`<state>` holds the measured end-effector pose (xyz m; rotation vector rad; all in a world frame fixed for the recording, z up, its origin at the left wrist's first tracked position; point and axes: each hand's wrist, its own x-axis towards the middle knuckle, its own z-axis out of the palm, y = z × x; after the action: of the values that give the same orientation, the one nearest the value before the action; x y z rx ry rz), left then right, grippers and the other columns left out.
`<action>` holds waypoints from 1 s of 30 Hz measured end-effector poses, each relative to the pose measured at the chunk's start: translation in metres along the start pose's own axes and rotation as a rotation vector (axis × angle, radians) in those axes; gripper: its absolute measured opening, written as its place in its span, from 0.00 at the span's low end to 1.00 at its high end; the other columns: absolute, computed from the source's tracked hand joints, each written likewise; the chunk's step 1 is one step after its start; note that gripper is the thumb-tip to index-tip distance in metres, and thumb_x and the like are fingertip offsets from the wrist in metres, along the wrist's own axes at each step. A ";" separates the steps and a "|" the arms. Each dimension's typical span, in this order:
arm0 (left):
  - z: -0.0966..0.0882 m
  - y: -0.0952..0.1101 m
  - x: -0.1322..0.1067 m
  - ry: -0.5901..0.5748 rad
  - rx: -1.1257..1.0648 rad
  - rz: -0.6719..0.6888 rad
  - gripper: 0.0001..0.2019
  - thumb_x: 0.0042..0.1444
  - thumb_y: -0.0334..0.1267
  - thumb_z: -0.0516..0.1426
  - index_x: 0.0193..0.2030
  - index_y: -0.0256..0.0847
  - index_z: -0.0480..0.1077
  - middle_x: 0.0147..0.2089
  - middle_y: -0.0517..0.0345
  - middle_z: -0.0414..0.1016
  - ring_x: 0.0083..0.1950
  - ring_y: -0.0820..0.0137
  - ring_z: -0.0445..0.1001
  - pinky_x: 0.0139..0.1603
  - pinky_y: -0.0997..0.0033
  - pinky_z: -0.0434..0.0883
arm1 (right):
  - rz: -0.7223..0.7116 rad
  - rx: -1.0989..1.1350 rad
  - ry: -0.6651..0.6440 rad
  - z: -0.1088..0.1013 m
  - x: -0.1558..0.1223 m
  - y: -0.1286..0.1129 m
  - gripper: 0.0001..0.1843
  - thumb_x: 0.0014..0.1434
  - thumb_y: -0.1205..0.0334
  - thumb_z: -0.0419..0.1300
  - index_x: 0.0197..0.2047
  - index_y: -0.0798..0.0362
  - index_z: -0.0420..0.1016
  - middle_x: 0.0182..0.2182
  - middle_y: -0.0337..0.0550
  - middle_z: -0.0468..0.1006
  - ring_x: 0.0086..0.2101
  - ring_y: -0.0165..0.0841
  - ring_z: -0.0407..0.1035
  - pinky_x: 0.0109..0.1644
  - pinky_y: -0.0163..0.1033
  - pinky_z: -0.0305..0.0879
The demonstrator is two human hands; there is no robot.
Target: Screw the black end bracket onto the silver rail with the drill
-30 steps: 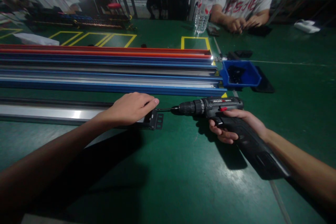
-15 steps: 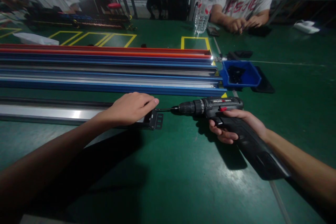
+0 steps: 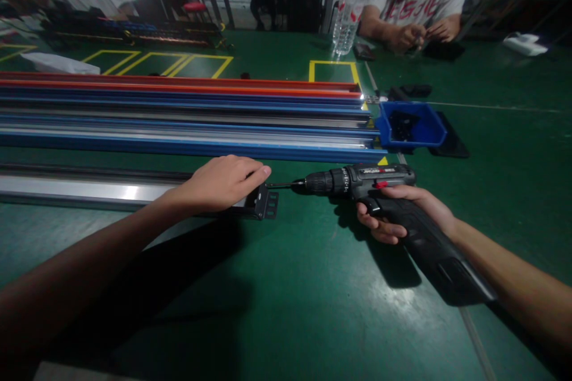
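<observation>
My right hand [image 3: 388, 223] is wrapped round the handle of a black cordless drill [image 3: 379, 178], which lies level and points left. Its long thin bit [image 3: 283, 184] reaches the black end bracket [image 3: 269, 205] of a dark metal profile with a silvery strip [image 3: 102, 186]. Whether the bit sits in a screw is too small to tell. Over the right end of that profile lies my left hand [image 3: 226, 184], gripping it from above. The thumb rests near the bracket, and the other fingertips are hidden behind the profile.
Beyond lie several long blue profiles [image 3: 201, 144] and an orange one [image 3: 201, 83]. A blue bin [image 3: 413, 136] with dark parts stands at their right ends. Farther off are plastic bottles [image 3: 346, 18], a white power strip [image 3: 525, 44] and a co-worker's hands [image 3: 424, 36].
My hands, the drill and the profile hold nearly the same place. The view has shifted very slightly. Across the table, the co-worker's hands have moved a little.
</observation>
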<state>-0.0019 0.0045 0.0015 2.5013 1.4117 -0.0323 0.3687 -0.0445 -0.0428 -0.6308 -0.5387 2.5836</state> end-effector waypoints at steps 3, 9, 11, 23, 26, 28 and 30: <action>0.000 0.001 0.000 0.001 -0.001 0.011 0.29 0.71 0.55 0.39 0.45 0.45 0.79 0.51 0.54 0.82 0.48 0.59 0.78 0.45 0.64 0.68 | 0.001 0.005 -0.001 -0.001 0.000 0.000 0.23 0.67 0.54 0.57 0.50 0.69 0.74 0.37 0.56 0.77 0.25 0.28 0.69 0.35 0.37 0.72; 0.000 0.000 0.000 -0.001 -0.005 0.010 0.29 0.71 0.55 0.38 0.44 0.46 0.78 0.50 0.55 0.82 0.49 0.59 0.78 0.46 0.65 0.68 | 0.002 -0.005 -0.005 0.001 0.000 0.000 0.22 0.67 0.55 0.56 0.50 0.68 0.73 0.37 0.54 0.77 0.25 0.28 0.69 0.35 0.36 0.71; 0.000 0.000 0.000 -0.007 -0.005 0.000 0.29 0.71 0.56 0.38 0.45 0.46 0.78 0.51 0.56 0.82 0.50 0.59 0.77 0.46 0.65 0.68 | 0.003 -0.014 -0.005 0.002 0.000 -0.001 0.22 0.67 0.54 0.56 0.50 0.68 0.74 0.37 0.54 0.77 0.25 0.27 0.68 0.35 0.36 0.71; 0.000 -0.002 0.000 -0.013 0.014 -0.002 0.29 0.70 0.56 0.39 0.46 0.46 0.78 0.51 0.57 0.83 0.49 0.59 0.78 0.45 0.66 0.67 | -0.006 -0.031 0.006 0.005 0.000 -0.001 0.21 0.67 0.55 0.56 0.49 0.69 0.75 0.36 0.54 0.77 0.24 0.27 0.68 0.35 0.36 0.72; 0.001 -0.003 0.000 -0.014 0.014 0.000 0.29 0.70 0.56 0.39 0.49 0.47 0.78 0.52 0.57 0.82 0.50 0.59 0.77 0.46 0.66 0.67 | -0.005 -0.031 0.005 0.005 0.000 -0.001 0.22 0.67 0.54 0.56 0.50 0.69 0.75 0.36 0.54 0.77 0.24 0.27 0.68 0.34 0.36 0.71; 0.002 -0.004 0.000 -0.013 0.016 0.000 0.30 0.70 0.56 0.38 0.50 0.46 0.78 0.52 0.57 0.82 0.50 0.58 0.77 0.46 0.66 0.67 | -0.007 -0.034 0.009 0.006 0.000 -0.001 0.23 0.67 0.55 0.56 0.50 0.69 0.76 0.36 0.54 0.77 0.24 0.27 0.68 0.34 0.36 0.71; 0.003 -0.004 0.000 -0.008 0.021 -0.005 0.30 0.70 0.56 0.38 0.50 0.46 0.79 0.52 0.56 0.82 0.49 0.58 0.77 0.45 0.66 0.67 | -0.005 -0.045 0.015 0.007 0.000 -0.001 0.22 0.66 0.55 0.56 0.49 0.68 0.76 0.36 0.53 0.77 0.24 0.26 0.68 0.34 0.36 0.70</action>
<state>-0.0050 0.0062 -0.0020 2.5119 1.4211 -0.0579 0.3656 -0.0449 -0.0367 -0.6616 -0.5941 2.5663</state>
